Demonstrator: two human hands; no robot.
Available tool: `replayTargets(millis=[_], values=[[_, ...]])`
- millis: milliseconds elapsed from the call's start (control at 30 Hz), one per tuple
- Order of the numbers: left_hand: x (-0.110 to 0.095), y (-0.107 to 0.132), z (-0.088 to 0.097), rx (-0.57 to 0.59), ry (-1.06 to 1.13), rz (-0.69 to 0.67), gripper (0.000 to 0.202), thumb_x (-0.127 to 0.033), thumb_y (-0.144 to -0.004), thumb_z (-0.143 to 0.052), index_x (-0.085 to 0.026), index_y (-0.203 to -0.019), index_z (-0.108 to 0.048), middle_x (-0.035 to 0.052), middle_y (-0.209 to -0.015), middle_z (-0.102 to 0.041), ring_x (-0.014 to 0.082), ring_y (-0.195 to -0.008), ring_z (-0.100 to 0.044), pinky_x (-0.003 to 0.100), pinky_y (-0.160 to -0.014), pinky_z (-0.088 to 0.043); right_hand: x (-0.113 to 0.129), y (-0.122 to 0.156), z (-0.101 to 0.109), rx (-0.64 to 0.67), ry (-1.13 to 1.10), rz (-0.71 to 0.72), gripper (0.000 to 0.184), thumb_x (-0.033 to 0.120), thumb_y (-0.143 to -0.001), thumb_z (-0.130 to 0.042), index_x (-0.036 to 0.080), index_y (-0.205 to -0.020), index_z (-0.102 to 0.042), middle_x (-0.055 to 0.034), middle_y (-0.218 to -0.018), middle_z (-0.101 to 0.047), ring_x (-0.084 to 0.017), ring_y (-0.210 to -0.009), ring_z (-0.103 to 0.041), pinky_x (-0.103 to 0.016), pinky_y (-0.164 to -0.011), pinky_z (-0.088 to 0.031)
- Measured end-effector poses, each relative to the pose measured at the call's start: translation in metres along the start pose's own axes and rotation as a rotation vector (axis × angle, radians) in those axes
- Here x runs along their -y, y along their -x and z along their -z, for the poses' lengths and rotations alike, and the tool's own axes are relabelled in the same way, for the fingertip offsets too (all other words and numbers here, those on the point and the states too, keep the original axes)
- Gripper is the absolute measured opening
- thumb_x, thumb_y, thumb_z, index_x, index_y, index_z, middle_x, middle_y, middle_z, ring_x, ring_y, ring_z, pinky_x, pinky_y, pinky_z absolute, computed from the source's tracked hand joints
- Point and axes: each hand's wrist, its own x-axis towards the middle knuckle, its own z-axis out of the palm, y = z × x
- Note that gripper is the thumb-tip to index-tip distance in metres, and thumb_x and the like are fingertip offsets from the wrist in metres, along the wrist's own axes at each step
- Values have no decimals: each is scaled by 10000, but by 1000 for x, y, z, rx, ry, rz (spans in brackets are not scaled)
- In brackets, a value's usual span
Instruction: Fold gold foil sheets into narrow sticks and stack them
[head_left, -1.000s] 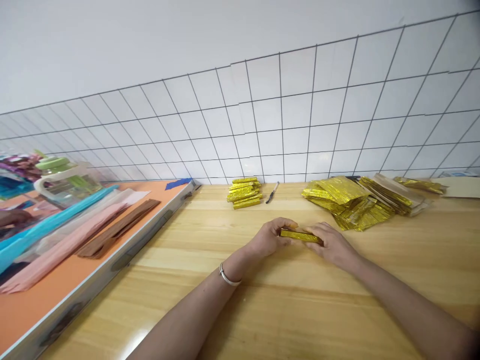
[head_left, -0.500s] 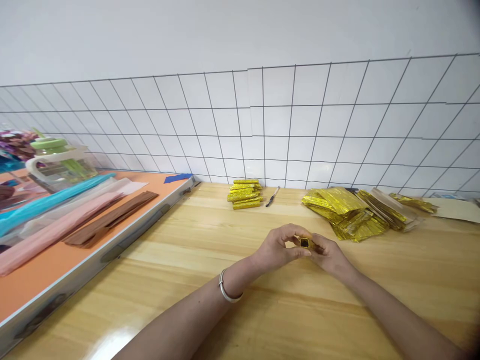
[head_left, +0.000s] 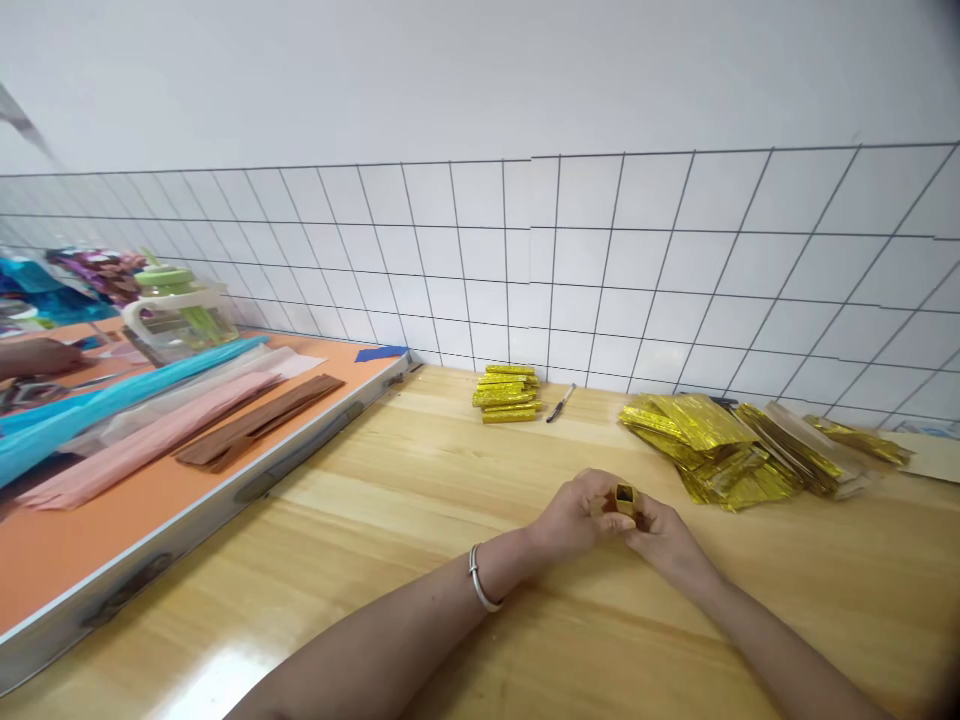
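Note:
Both my hands meet over the wooden table (head_left: 450,480) and pinch one small gold foil packet (head_left: 625,497), turned end-on toward me so its dark open end shows. My left hand (head_left: 574,517), with a silver bangle on the wrist, closes on it from the left. My right hand (head_left: 660,532) grips it from the right. A neat stack of folded gold packets (head_left: 507,393) lies by the wall, beyond my hands. A loose heap of flat gold foil bags (head_left: 712,440) lies to the right of my hands.
A black pen (head_left: 560,403) lies beside the folded stack. To the left is an orange board (head_left: 112,540) with pink, brown and blue paper strips, a clear jug with a green lid (head_left: 176,315), and another person's hand (head_left: 37,355). A tiled wall backs the table.
The gold packet lay flat and sideways between my hands; now it is turned end-on and held upright. The view has swung a little to the left.

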Motion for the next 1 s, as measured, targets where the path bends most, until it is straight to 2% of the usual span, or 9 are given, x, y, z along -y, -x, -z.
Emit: replayTargets(millis=[100, 200, 267, 333, 433, 533, 633, 767, 1000], values=[[4, -1, 0, -33, 66, 12, 295, -368, -804, -599, -155, -1007, -621, 93, -1012, -625, 209, -947, -563, 322, -869, -431, -1, -3, 1, -47, 50, 9, 459, 394, -778, -593, 200, -1187, -513, -94, -1155, -609, -248, -1039, -576, -389, -895, -469], [9, -7, 14, -140, 83, 20, 318, -360, -864, -511, -145, -1092, -561, 112, -1071, -605, 191, -945, -576, 306, -853, -446, -6, -5, 4, -87, 115, -21, 526, 377, -787, -581, 227, -1270, -437, -94, -1205, -564, -226, -988, -593, -357, -826, -503], [16, -12, 33, -225, -82, -4, 285, -319, -893, -456, -141, -1100, -540, 116, -1076, -601, 181, -955, -576, 301, -865, -440, -11, -5, 7, -109, 200, -39, 531, 380, -790, -575, 229, -1279, -435, -100, -1206, -558, -228, -987, -588, -365, -830, -501], [28, -17, 59, -273, -403, -13, 252, -262, -893, -434, -164, -1111, -516, 99, -1085, -599, 178, -978, -565, 287, -855, -442, -15, -6, 9, -86, 286, -11, 493, 386, -793, -571, 236, -1253, -476, -102, -1220, -548, -239, -1044, -560, -373, -865, -487], [51, -21, 98, -289, -538, 13, 278, -146, -799, -517, -169, -1075, -545, 90, -1042, -612, 212, -994, -549, 343, -919, -399, -18, -6, 11, -36, 378, 44, 427, 392, -811, -546, 242, -1211, -525, -100, -1262, -515, -244, -1129, -506, -363, -901, -470], [74, -19, 123, -278, -627, 59, 320, -48, -705, -523, -180, -988, -590, 64, -965, -630, 219, -948, -563, 351, -895, -411, -18, -6, 12, -9, 422, 40, 405, 408, -832, -516, 248, -1204, -532, -89, -1276, -499, -234, -1162, -478, -347, -909, -469], [88, -17, 130, -250, -680, 74, 368, -13, -663, -504, -189, -971, -599, 38, -928, -636, 199, -897, -575, 325, -855, -436, -18, -7, 13, 8, 441, 22, 403, 418, -841, -498, 253, -1207, -530, -81, -1280, -492, -227, -1169, -470, -340, -908, -472], [92, -15, 129, -234, -713, 56, 373, -20, -675, -500, -199, -988, -597, 26, -954, -639, 184, -921, -576, 309, -869, -441, -19, -8, 13, 10, 489, 77, 398, 418, -838, -498, 240, -1191, -545, -85, -1259, -512, -234, -1186, -454, -370, -960, -431], [94, -11, 130, -323, -730, 33, 382, -72, -727, -550, -200, -1086, -574, 52, -1059, -632, 186, -991, -573, 317, -883, -459, -21, -7, 14, 25, 554, 134, 401, 424, -844, -484, 214, -1178, -558, -97, -1250, -520, -234, -1187, -449, -398, -1022, -367]])
